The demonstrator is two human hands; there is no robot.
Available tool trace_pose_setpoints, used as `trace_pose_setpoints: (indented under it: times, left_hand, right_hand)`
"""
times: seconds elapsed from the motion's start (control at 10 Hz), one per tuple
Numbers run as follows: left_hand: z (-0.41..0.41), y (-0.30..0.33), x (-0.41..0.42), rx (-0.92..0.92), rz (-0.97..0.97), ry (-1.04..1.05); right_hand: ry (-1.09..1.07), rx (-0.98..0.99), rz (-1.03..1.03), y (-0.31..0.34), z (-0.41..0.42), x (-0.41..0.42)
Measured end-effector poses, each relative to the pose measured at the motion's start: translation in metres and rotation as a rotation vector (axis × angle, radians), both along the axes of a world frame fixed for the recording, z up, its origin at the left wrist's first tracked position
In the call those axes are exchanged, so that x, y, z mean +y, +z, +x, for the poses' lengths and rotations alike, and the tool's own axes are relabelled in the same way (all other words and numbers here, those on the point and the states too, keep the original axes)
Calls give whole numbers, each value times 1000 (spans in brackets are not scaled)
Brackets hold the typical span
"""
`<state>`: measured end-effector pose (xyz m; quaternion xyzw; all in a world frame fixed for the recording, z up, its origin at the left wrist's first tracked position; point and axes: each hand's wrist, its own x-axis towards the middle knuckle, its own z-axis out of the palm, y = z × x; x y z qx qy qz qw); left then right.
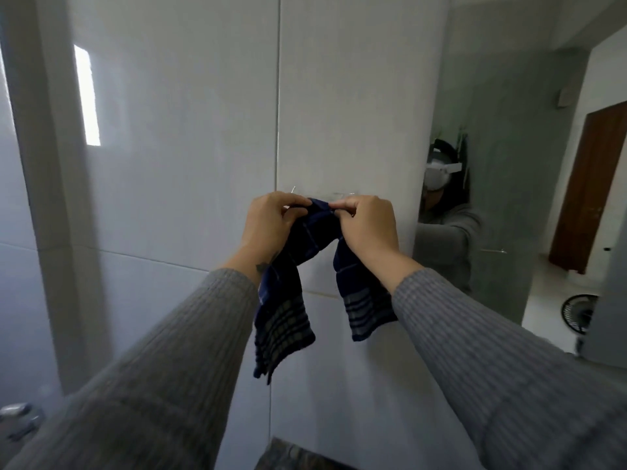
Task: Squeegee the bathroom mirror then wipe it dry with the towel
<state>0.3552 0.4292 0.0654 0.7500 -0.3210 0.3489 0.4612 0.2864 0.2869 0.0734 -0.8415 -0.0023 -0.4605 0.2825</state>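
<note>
Dark blue checked cloth towel (pixel 307 242) with grey-striped ends: draping over its middle, both ends hanging downward, long axis folding into an inverted U before the white tiled wall (pixel 190 130). Left hand (pixel 271 222) and right hand (pixel 366 225), in grey ribbed sleeves (pixel 509 351), are pinching the top fold. Frameless wall mirror (pixel 509 147) is standing to the right.
</note>
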Motion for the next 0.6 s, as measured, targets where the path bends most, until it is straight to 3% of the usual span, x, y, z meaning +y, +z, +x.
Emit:
trace_pose_setpoints:
  times: [0.2, 0.3, 0.5, 0.6]
  left_hand:
    - [31, -10, -27, 26, -29, 47]
    - [34, -27, -30, 58, -96, 2]
    - [6, -43, -30, 246, -178, -70]
    - [-19, -84, -22, 248, -92, -33]
  right_hand:
    - [-258, 66, -313, 1, 31, 5]
    - [-294, 71, -282, -17, 35, 7]
    - [-75, 203, 107, -46, 24, 17]
    - [-6, 329, 36, -75, -13, 15]
